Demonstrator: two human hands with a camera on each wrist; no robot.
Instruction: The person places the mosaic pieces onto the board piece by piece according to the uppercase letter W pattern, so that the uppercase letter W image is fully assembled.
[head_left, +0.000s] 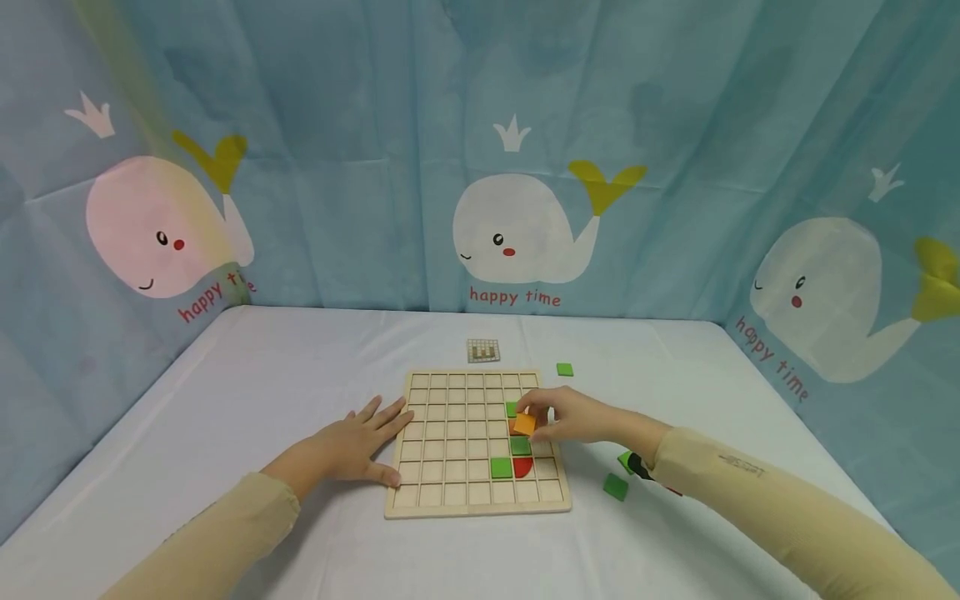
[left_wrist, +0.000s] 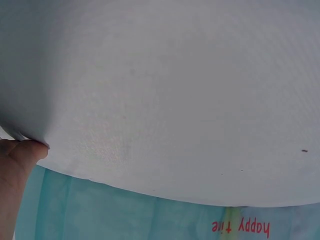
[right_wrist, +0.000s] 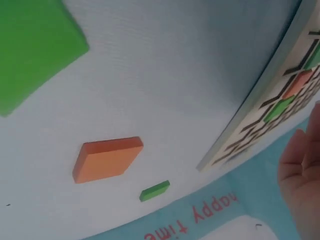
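Observation:
In the head view, my right hand (head_left: 566,415) pinches an orange square tile (head_left: 525,424) between thumb and fingers, over the right part of the wooden grid board (head_left: 442,510). Under and around the held tile lie a green tile (head_left: 512,409), another green tile (head_left: 521,447) and an orange one partly hidden. Nearer the front of the board sit a green tile (head_left: 501,468) and a red rounded piece (head_left: 522,467), side by side. My left hand (head_left: 347,446) rests with spread fingers at the board's left edge, its fingertips on the rim.
A small patterned grid card (head_left: 483,351) lies behind the board, with a green tile (head_left: 565,369) to its right. More green tiles (head_left: 616,487) and a partly hidden red piece (head_left: 675,490) lie right of the board. An orange tile (right_wrist: 107,160) shows in the right wrist view.

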